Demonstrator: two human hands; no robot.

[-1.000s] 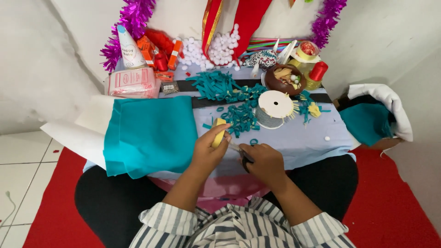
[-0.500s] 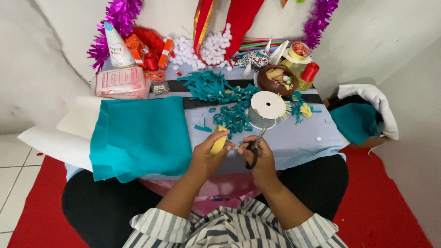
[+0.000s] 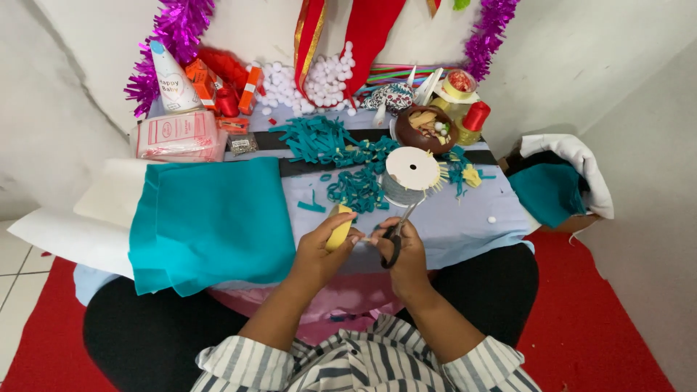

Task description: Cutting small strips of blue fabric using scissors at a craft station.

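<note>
Left hand [image 3: 319,250] grips a yellow tape roll [image 3: 338,227] above the table's [image 3: 465,225] near edge, its free end drawn rightward. Right hand [image 3: 406,250] is closed on black-handled scissors [image 3: 398,231], blades angled away toward the white spool [image 3: 411,171], meeting that end.

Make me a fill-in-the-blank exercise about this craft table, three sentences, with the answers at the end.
1. The left hand holds a roll of tape that is ___ in colour.
2. The right hand holds a pair of ___.
3. The large felt sheet lying left of the hands is ___ in colour.

Missing words: yellow; scissors; teal
</note>
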